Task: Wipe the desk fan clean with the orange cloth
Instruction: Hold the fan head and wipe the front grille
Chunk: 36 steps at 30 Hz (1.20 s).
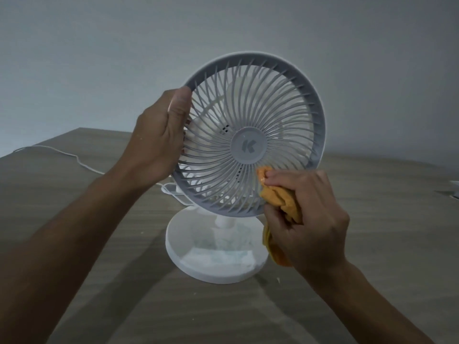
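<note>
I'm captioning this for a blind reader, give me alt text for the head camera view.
A person's right hand presses a bunched orange cloth against the lower grille of a white desk fan, while the left hand grips the grille's rim. The fan stands on a wooden table, its white cord trailing left.

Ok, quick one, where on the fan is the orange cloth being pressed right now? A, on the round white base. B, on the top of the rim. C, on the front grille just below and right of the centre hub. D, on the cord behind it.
C: the right hand holds the orange cloth against the fan grille spokes just below and right of the hub.
</note>
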Each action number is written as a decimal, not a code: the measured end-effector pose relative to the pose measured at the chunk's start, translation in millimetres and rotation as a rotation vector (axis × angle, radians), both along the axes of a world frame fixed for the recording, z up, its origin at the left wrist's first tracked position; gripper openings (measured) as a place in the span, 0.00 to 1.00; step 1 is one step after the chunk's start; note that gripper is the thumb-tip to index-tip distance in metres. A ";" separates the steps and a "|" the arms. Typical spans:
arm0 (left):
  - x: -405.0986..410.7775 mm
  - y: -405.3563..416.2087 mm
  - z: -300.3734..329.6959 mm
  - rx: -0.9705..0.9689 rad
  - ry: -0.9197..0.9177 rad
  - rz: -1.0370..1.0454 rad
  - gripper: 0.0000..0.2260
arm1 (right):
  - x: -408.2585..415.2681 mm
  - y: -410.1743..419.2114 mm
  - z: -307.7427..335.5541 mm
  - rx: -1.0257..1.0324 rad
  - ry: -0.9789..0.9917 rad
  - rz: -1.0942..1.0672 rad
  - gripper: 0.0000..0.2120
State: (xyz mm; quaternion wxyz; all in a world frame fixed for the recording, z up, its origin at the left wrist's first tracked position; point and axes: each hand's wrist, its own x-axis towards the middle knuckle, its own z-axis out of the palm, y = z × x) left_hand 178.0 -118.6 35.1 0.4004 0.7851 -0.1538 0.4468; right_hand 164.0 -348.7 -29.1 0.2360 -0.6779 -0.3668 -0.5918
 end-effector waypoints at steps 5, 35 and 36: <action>0.6 0.0 0.3 -0.015 -0.001 -0.007 0.16 | 3.2 32.1 12.8 -0.004 -0.076 0.054 0.06; 0.9 2.5 1.7 -0.023 0.014 -0.024 0.17 | 5.9 51.9 -12.2 -0.073 -0.032 -0.008 0.08; 0.8 2.4 1.7 -0.018 0.015 -0.023 0.18 | 4.8 50.6 -11.5 -0.087 -0.019 0.017 0.09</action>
